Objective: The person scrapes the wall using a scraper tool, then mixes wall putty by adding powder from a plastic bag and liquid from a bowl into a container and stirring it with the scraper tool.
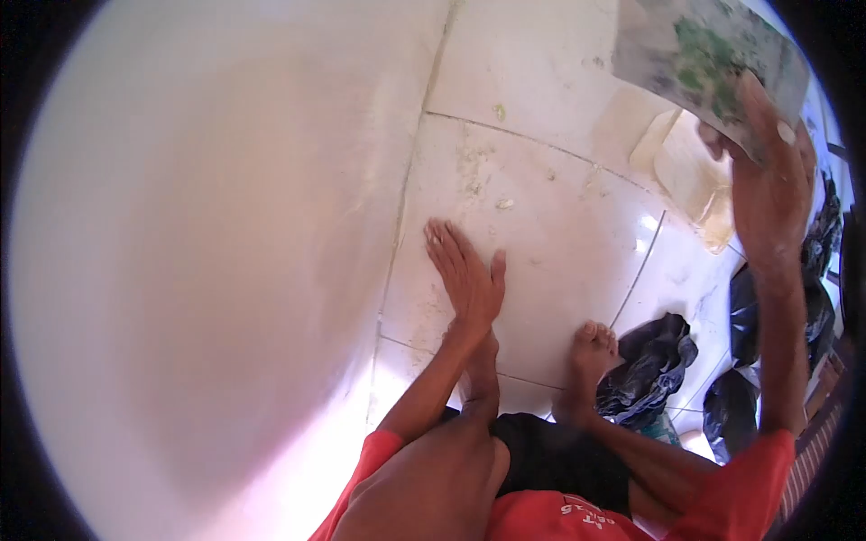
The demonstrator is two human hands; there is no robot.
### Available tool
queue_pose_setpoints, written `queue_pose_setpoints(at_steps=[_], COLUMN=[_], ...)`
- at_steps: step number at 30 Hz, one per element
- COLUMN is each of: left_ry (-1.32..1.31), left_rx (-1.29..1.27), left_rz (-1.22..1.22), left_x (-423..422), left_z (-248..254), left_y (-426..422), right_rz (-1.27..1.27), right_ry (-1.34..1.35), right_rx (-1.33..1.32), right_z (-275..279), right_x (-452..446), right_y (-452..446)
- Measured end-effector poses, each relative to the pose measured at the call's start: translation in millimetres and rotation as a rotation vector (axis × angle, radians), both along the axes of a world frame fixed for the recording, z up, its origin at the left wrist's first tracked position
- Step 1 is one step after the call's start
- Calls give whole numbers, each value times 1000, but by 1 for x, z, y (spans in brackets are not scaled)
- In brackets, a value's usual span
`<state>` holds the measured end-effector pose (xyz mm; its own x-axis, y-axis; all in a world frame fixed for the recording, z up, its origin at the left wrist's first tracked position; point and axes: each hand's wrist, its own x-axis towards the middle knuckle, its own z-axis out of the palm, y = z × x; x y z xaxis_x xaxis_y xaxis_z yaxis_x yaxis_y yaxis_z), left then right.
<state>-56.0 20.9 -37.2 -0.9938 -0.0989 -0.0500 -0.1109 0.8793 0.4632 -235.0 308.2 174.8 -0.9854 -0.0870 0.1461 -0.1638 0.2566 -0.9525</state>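
My right hand grips a flat grey sheet with a green smear at its lower edge, thumb on top. The sheet is raised at the upper right, and its material is unclear. Below it, partly hidden, is a pale translucent plastic container with a yellowish edge. My left hand is held palm down over the floor tiles, fingers extended and holding nothing. Whether it touches the tiles I cannot tell. Small greenish-yellow crumbs lie scattered beyond its fingertips.
A smooth pale wall rises along the left. Black plastic bags lie beside my bare foot and farther right. White floor tiles with dark joints spread out ahead. A striped cloth borders the right side.
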Motion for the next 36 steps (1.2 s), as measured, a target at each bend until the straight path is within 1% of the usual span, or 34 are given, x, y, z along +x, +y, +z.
queue_pose_setpoints(at_steps=[1,2,3,5,7,9,10,11,12,13,14,15,16,17,18,19,20,21,22,24,26,28,30,31,32,33,34,35,36], left_ry=[10,21,32,92,85,204,302,290,309,387,455,466,444,393,281,187,242,205,203,178,282,325,325,221,109,41,249,284,251], left_rx=[14,-26,-66,-69,-50,60,160,390,388,447,504,496,494,457,391,216,117,29,49,-158,-130,-108,64,446,823,917,845,858,822], left_rz=[6,15,24,8,3,-33,-63,-88,-77,-172,-269,-238,-133,-16,46,107,123,159,134,72,-63,-194,-496,-483,-450,-297,-252,-197,-106], left_x=[-20,-42,-58,-87,-121,-163,-188,-212,-226,-237,-241,-231,-211,-187,-162,-141,-124,-121,-134,-168,-220,-266,-304,-322,-333,-323,-328,-323,-315], left_z=[-3,-6,-5,-4,-4,-12,-11,-9,0,14,23,33,27,17,8,2,-9,-6,-6,-1,4,1,-17,-19,-9,25,21,24,18], left_y=[5,12,18,32,53,81,94,106,106,107,107,101,98,91,78,65,53,51,55,69,88,120,151,167,184,182,178,167,155], right_rz=[53,106,-11,-129,-232,-316,-322,-328,-371,-415,-412,-391,-393,-407,-427,-452,-495,-537,-564,-619,-630,-654,-706,-727,-743,-752,-773,-793,-805], right_ry=[15,40,24,22,-95,-196,-201,-206,-118,-38,-39,-51,-59,-85,-108,-136,-175,-216,-233,-267,-309,-283,-271,-204,-131,-96,-94,-64,-34], right_rx=[155,302,473,650,566,469,443,417,183,-54,-57,-209,-331,-446,-537,-588,-575,-564,-575,-598,-654,-656,-656,-626,-594,-530,-531,-393,-252], right_z=[13,27,34,52,73,87,89,92,91,86,77,69,58,45,34,23,16,9,3,-10,-14,-13,-19,-23,-26,-21,-22,-24,-24], right_x=[4,8,23,57,102,131,129,128,126,129,135,145,154,161,165,168,168,168,163,155,151,143,144,144,145,143,144,148,149], right_y=[23,47,82,123,148,162,154,146,116,99,97,97,97,92,91,82,68,54,46,29,24,19,16,18,20,20,23,24,26])
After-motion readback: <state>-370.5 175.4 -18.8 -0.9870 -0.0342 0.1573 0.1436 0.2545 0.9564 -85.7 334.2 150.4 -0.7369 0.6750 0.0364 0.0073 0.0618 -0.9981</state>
